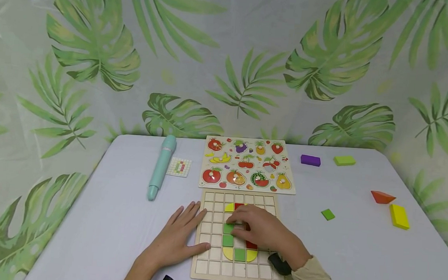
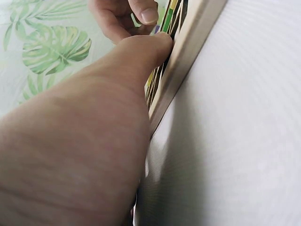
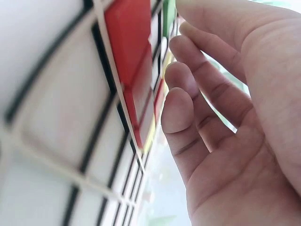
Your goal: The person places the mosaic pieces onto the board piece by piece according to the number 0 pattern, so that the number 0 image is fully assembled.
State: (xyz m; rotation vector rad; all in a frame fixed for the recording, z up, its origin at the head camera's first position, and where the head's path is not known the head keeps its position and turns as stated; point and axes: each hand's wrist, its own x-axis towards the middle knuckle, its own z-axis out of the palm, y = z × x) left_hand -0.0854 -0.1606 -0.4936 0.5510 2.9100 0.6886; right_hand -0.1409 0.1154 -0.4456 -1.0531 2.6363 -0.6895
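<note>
Head view: leaf-print backdrop, grey table (image 1: 124, 220). Grid board (image 1: 211, 269) holds green, yellow, red tiles. Left hand (image 1: 180, 234) flat, fingers straight, on the board's left edge. Right hand (image 1: 260, 230) over the tiles, fingertips at a green tile (image 1: 228, 240); grip unclear.
Left wrist view: thumb (image 2: 141, 52) on board edge.
Right wrist view: fingers (image 3: 181, 110) loosely bent beside red tile (image 3: 129, 42), holding nothing.

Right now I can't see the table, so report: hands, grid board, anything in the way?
Left hand flat, steadying grid board at its left edge. Right hand over the coloured tiles, fingertips down; grip unclear. Loose blocks lie well right, clear of board.
</note>
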